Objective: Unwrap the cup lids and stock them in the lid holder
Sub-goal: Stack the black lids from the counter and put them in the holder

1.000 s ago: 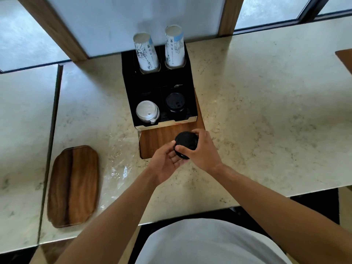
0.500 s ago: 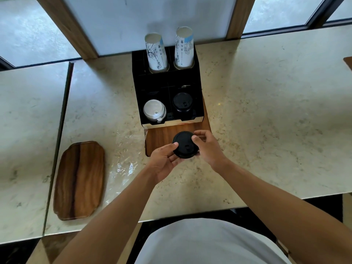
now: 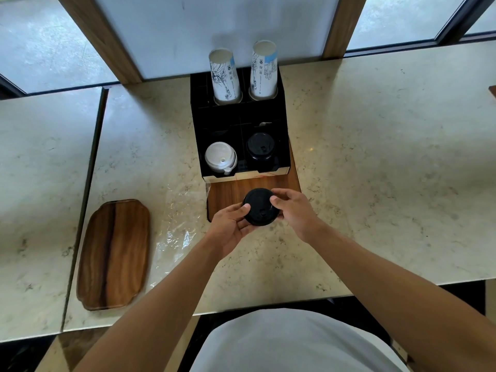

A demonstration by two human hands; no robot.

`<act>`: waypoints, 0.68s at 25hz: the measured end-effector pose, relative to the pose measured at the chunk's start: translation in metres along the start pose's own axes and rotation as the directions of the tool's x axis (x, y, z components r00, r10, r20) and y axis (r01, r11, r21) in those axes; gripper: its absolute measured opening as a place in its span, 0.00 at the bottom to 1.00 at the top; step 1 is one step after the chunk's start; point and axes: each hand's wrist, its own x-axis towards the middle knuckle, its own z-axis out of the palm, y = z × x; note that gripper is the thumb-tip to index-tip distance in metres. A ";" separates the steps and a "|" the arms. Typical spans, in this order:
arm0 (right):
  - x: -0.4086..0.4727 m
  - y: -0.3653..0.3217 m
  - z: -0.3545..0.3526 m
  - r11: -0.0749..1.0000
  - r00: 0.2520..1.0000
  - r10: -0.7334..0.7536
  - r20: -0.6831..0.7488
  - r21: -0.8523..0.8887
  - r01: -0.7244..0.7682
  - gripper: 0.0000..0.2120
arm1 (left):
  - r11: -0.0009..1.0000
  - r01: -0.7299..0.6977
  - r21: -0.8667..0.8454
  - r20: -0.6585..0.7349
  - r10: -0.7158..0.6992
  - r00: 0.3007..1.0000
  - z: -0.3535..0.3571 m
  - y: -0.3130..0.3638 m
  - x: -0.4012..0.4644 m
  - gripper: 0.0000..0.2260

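Observation:
A stack of black cup lids [image 3: 259, 208] is held between my left hand [image 3: 230, 226] and my right hand [image 3: 294, 212], just in front of the black lid holder [image 3: 241, 122]. Both hands grip the stack by its sides, above a wooden board [image 3: 230, 191]. The holder's front left compartment holds white lids [image 3: 220, 157]; its front right compartment holds black lids [image 3: 260, 149]. Two stacks of paper cups [image 3: 225, 75] stand in the holder's back slots. Clear plastic wrap [image 3: 179, 218] lies flat on the counter left of my hands.
An oblong wooden tray [image 3: 114, 253] lies on the marble counter [image 3: 375, 183] at the left. A seam in the counter runs along the left side. Windows and wooden posts rise behind the holder. The counter's front edge is close to my body.
The lid stack and both hands have shifted slightly; my right fingers now rest more on the top of the stack. The camera view has drifted a little.

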 end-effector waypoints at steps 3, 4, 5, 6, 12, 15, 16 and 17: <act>0.003 -0.003 0.000 0.999 1.000 -0.002 -0.001 0.042 0.002 0.12 | 0.999 -0.017 0.048 -0.027 0.018 0.999 0.000 0.003 0.001 0.11; 0.005 -0.004 0.000 0.999 1.000 -0.006 -0.002 0.044 0.006 0.11 | 0.997 -0.020 0.068 -0.036 0.022 0.999 -0.001 0.005 0.001 0.10; 0.006 -0.005 0.000 0.999 1.000 -0.012 -0.005 0.036 0.012 0.10 | 0.996 -0.024 0.081 -0.047 0.028 0.998 -0.001 0.006 0.002 0.09; 0.007 -0.006 0.000 1.000 1.000 -0.018 -0.011 0.023 0.018 0.08 | 0.996 -0.032 0.087 -0.058 0.037 0.998 -0.001 0.008 0.003 0.09; 0.015 -0.017 0.000 0.999 0.998 -0.035 -0.052 -0.018 0.034 0.07 | 0.988 -0.069 0.141 -0.152 0.090 0.984 -0.001 0.020 0.011 0.13; 0.017 -0.021 -0.002 0.998 0.998 -0.055 0.030 0.014 0.054 0.10 | 0.988 -0.087 0.124 -0.227 0.114 0.967 -0.001 0.025 0.018 0.12; 0.018 -0.022 -0.003 0.998 0.997 -0.069 0.040 -0.005 0.070 0.11 | 0.986 -0.096 0.138 -0.238 0.127 0.963 0.000 0.027 0.021 0.11; 0.020 -0.025 -0.003 0.995 0.996 -0.085 0.032 -0.041 0.087 0.12 | 0.982 -0.105 0.155 -0.243 0.141 0.960 0.003 0.030 0.024 0.10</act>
